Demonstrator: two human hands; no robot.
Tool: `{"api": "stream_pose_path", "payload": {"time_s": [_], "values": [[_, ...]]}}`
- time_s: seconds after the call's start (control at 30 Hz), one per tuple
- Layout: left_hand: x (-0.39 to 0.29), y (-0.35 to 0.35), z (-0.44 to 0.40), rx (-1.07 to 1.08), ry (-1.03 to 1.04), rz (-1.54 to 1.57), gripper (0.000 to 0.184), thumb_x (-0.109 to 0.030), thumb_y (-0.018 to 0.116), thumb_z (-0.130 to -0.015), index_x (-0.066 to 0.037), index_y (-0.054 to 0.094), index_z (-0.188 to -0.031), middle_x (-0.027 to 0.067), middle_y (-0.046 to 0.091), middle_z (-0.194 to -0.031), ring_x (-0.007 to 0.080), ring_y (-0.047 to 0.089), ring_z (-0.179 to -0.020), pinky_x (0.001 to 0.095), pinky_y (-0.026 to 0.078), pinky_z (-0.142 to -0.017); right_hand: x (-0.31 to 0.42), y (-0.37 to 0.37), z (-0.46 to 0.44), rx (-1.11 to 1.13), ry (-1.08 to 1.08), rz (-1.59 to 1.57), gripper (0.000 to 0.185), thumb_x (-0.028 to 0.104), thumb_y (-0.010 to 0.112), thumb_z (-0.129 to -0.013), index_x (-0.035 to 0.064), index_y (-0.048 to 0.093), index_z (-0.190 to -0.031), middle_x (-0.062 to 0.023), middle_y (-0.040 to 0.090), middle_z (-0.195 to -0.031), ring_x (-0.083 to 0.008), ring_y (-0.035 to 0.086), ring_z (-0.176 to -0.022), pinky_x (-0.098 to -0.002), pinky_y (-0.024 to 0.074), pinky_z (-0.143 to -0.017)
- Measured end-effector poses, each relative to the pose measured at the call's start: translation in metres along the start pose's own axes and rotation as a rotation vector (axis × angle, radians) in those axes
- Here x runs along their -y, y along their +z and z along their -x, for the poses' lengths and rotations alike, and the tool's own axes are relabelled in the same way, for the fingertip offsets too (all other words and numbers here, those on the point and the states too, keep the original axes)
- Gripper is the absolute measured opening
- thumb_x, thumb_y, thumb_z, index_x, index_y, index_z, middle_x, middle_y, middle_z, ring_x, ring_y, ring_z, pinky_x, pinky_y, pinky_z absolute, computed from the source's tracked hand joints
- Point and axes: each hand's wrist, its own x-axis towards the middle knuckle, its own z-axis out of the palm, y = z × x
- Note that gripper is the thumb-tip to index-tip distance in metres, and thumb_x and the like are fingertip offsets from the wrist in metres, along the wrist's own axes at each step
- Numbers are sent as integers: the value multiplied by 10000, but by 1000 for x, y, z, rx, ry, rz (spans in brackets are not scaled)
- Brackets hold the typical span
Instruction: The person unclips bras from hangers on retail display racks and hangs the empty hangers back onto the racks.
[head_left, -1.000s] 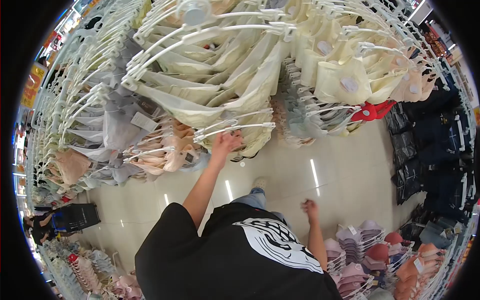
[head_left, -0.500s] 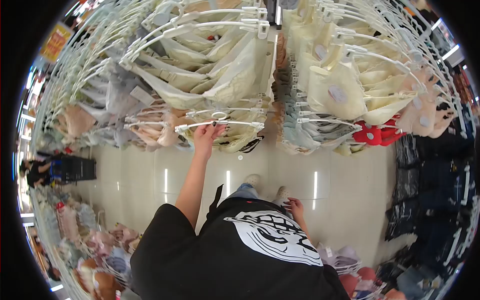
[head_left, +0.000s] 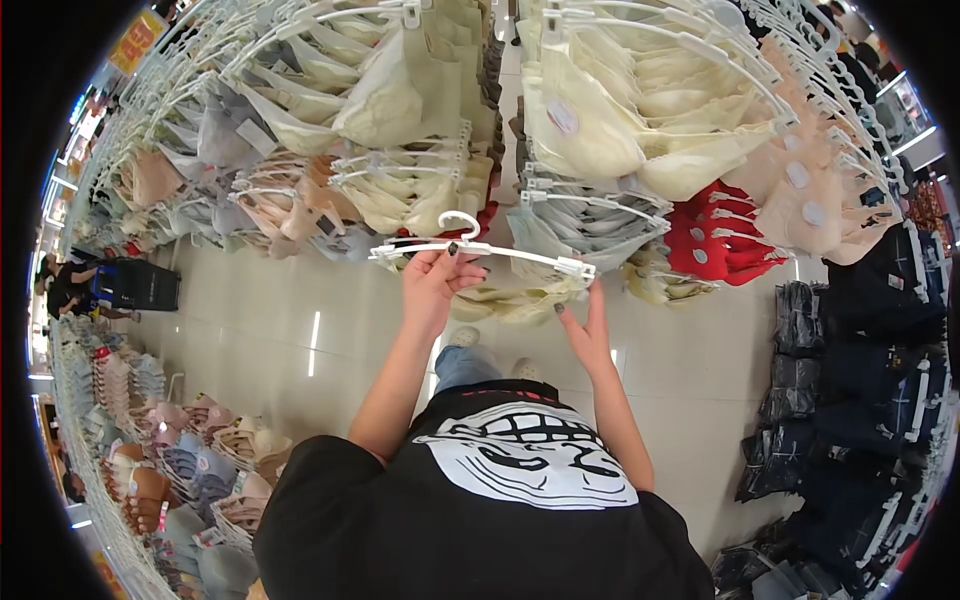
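Note:
My left hand [head_left: 437, 285] is closed on a white plastic hanger [head_left: 510, 252] with a curved hook, gripping it left of its middle. From the hanger hangs a pale yellow bra [head_left: 515, 303], its cups partly behind my fingers. At the hanger's right end, by the clip, my right hand [head_left: 590, 335] reaches up with thumb and fingers apart. Its fingertips are close to the bra's edge; whether they touch is unclear. Beyond the hanger, similar pale yellow bras [head_left: 390, 190] hang in a row on the rack.
Cream bras [head_left: 590, 130], grey-blue bras [head_left: 590, 225] and red bras [head_left: 710, 235] hang ahead and to the right. Dark folded garments [head_left: 795, 390] are stacked at right. More bras [head_left: 205, 470] fill a rack at lower left. A person [head_left: 68, 285] is beside a dark cart [head_left: 145, 285] at far left.
The hanger with the pale yellow bra has come off the row toward me and right, held by my left hand. My right hand has risen from my side to its right end.

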Motion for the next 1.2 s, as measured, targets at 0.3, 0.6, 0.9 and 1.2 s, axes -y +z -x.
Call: {"api": "stream_pose_path", "payload": {"time_s": [0.3,0.6,0.9,1.2], "values": [[-6,-13,34,-122,-160,278,226,-188,500,-868,-6,534,-996,154,603,-987,215,621,-788,289,521,-677,39,4,-5,44,97,-436,201,119,535,-848,-17,540,-997,-46,599,-856,-123,531,-849,-252,394,-783],[-39,-27,42,5,-264,-213,183,-153,491,-869,7,551,-936,123,602,-921,195,616,-783,282,502,-681,88,17,-28,28,187,-559,185,120,536,-853,-24,551,-967,-27,580,-771,-55,503,-642,-176,386,-576],[-79,50,18,382,673,-942,183,-35,584,-767,1,573,-945,107,586,-925,187,575,-841,265,457,-722,112,1,-28,118,129,-312,135,79,558,-829,-22,572,-917,13,557,-775,-18,448,-651,-152,336,-557],[-66,62,16,496,465,-711,130,-35,569,-771,-2,577,-897,69,553,-820,136,528,-675,226,425,-536,125,-3,-29,75,97,-215,105,56,543,-821,-19,574,-887,20,540,-763,-18,442,-656,-150,332,-557]]}}
